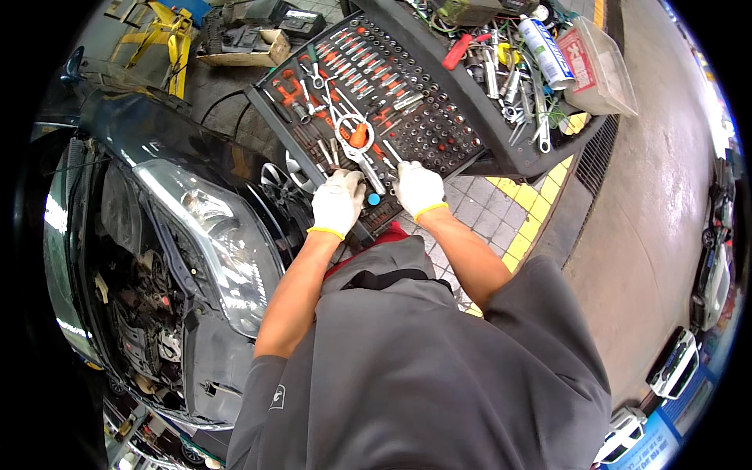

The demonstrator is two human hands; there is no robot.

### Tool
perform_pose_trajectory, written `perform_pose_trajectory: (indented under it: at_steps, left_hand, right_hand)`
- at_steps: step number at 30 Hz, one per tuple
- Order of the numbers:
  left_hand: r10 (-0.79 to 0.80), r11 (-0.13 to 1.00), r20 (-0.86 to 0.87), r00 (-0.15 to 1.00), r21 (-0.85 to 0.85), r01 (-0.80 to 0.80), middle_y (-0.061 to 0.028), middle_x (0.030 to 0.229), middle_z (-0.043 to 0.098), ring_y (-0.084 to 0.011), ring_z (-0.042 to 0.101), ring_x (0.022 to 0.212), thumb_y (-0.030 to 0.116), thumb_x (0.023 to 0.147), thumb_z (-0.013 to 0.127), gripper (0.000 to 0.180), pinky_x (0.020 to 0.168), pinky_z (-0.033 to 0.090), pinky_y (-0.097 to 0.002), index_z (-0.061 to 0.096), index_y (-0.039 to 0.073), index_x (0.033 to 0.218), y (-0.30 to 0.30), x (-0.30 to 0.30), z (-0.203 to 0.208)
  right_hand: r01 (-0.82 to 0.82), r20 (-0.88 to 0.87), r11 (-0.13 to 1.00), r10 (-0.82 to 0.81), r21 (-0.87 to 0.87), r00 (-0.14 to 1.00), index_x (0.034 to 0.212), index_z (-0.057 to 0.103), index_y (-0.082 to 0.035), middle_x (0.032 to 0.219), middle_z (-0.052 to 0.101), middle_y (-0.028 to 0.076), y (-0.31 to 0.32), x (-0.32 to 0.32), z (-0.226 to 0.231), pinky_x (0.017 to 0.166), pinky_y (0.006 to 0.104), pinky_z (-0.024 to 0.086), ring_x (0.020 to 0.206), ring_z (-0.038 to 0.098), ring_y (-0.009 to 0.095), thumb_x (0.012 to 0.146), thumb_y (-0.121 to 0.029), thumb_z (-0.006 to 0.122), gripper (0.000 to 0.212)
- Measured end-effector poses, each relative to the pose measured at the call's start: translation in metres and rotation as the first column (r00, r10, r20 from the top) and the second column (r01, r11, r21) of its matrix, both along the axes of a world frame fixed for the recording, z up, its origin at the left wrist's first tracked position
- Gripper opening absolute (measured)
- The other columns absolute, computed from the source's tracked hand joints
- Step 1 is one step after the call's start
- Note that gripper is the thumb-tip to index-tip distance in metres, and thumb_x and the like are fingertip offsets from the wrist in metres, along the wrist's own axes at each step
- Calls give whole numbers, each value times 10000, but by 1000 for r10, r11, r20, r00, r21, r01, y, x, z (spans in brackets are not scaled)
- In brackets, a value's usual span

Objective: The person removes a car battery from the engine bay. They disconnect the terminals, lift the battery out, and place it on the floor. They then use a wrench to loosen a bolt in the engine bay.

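Note:
Both my hands wear white gloves with yellow cuffs and are over the near part of an open tool drawer [462, 162]. My left hand [338, 204] has its fingers curled at the drawer's near left; what they hold, if anything, is hidden. At the near right, my right hand [420, 188] is closed, its fingertips beside a thin silver rod [392, 150]; whether it grips the rod is unclear. Between and beyond the hands lies a metal wrench-like tool with a large ring [354, 155]. An orange piece [359, 135] shows inside the ring. A blue round cap [374, 200] sits beside my left hand.
Rows of sockets [439, 129] fill the drawer. On the cart top lie loose wrenches [542, 117], a spray can [547, 53], a red-handled tool [457, 52] and a clear plastic bin [607, 70]. A dark car with a headlight [207, 215] and exposed engine bay stands close on my left.

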State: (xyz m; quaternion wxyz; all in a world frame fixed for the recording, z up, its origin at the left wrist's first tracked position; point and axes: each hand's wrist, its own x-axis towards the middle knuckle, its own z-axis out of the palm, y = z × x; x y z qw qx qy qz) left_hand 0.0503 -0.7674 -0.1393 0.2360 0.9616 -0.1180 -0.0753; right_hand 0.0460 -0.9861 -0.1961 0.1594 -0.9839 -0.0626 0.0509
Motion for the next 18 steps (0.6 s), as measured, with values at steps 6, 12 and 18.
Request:
perform_pose_trajectory:
  at_steps: [6, 12, 18]
  left_hand:
    - [267, 832, -476, 838, -325, -449, -244, 1194, 764, -436, 702, 1185, 440, 1084, 554, 483, 1036, 526, -474, 746, 32, 1258, -28, -1, 10]
    - [244, 873, -268, 932, -359, -331, -260, 1207, 755, -457, 702, 1161, 465, 1106, 534, 505, 1007, 533, -493, 701, 27, 1294, -24, -23, 3]
    - [-102, 984, -259, 961, -169, 59, -219, 940, 756, -447, 743, 902, 406, 1123, 517, 355, 803, 582, -534, 676, 90, 1147, -26, -58, 47]
  right_hand:
    - [481, -543, 646, -120, 593, 831, 1099, 763, -18, 1015, 754, 294, 18, -8, 66, 907, 514, 575, 1027, 741, 456, 905, -444, 720, 470]
    - [423, -518, 730, -110, 538, 848, 1168, 760, -38, 974, 757, 256, 19, -51, 101, 870, 477, 582, 958, 752, 428, 977, -503, 717, 505]
    - [609, -619, 281, -62, 742, 783, 1214, 751, -25, 979, 779, 75, 6, -63, 112, 853, 327, 564, 900, 697, 131, 1032, -259, 751, 296]
